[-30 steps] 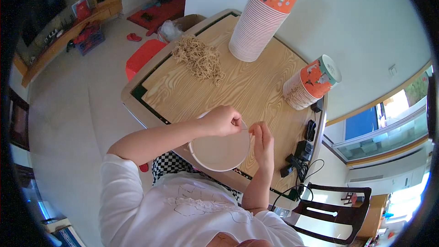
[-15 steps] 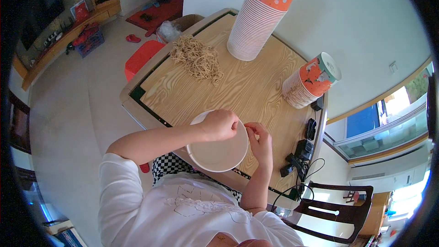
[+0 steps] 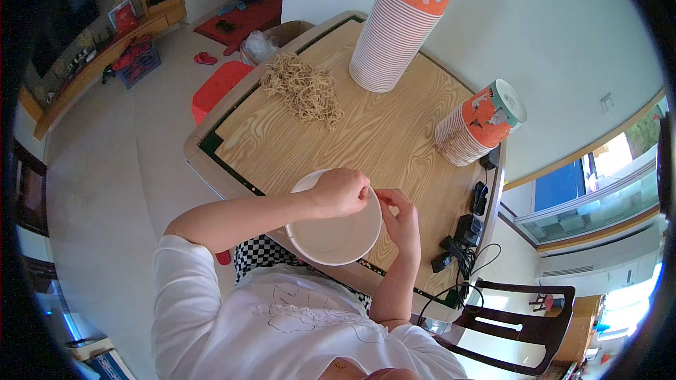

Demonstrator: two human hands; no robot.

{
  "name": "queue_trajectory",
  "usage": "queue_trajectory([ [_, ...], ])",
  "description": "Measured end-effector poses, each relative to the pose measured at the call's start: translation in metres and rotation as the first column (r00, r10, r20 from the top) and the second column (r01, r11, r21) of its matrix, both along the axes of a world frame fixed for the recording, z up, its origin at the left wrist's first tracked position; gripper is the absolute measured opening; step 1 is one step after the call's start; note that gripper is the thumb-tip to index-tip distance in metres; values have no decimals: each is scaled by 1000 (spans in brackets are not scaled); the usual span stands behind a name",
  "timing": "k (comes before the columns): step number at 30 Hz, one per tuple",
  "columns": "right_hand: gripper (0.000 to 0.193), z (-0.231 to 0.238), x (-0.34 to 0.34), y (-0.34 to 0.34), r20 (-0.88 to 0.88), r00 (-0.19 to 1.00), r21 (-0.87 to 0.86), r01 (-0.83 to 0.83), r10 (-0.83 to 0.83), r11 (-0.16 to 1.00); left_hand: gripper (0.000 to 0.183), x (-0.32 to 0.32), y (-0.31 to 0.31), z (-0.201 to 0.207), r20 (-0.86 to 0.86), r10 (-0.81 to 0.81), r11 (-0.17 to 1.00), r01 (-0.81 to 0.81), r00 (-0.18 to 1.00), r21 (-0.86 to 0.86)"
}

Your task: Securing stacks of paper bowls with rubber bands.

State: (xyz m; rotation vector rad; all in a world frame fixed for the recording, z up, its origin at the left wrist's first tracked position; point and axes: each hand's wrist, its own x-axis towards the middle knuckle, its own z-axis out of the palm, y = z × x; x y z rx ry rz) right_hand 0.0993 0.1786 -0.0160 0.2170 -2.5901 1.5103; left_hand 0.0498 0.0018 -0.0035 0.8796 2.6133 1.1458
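A large white paper bucket (image 3: 334,238) is tilted at the table's near edge, its open mouth toward me. My left hand (image 3: 341,192) reaches over the mouth and is closed at the inner side of the right rim; what its fingers hold is hidden. From outside, my right hand (image 3: 400,219) pinches the same stretch of rim with thumb and fingertips. Beyond the bucket lies a loose heap of tan cords (image 3: 303,91) on the wooden table (image 3: 373,144).
A tall stack of orange-and-green paper buckets (image 3: 394,35) stands at the far edge by the wall. Another, shorter stack (image 3: 479,123) is at the right. Black adapters and cables (image 3: 461,246) line the right edge, near a dark chair (image 3: 517,324). A red stool (image 3: 218,88) sits left.
My left hand has shifted very slightly to the right at the rim. The bucket and my right hand stay almost in place.
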Motion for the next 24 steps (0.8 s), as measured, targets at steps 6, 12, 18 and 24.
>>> queue_trajectory([
  [6,12,-8,-6,3,10,999,-19,-31,31,999,11,1,2,3,18,12,1000,-12,1000,-1],
  [12,7,-13,-10,0,25,998,-55,59,-58,997,10,10,4,22,-485,67,994,-101,872,-45],
  [18,6,-17,-19,1,3,997,-89,80,-80,993,11,-8,-1,18,-368,-142,949,20,919,-315],
  [24,6,-25,-29,10,100,995,-215,-3,25,977,16,-11,-11,20,-175,-119,964,71,977,-255],
])
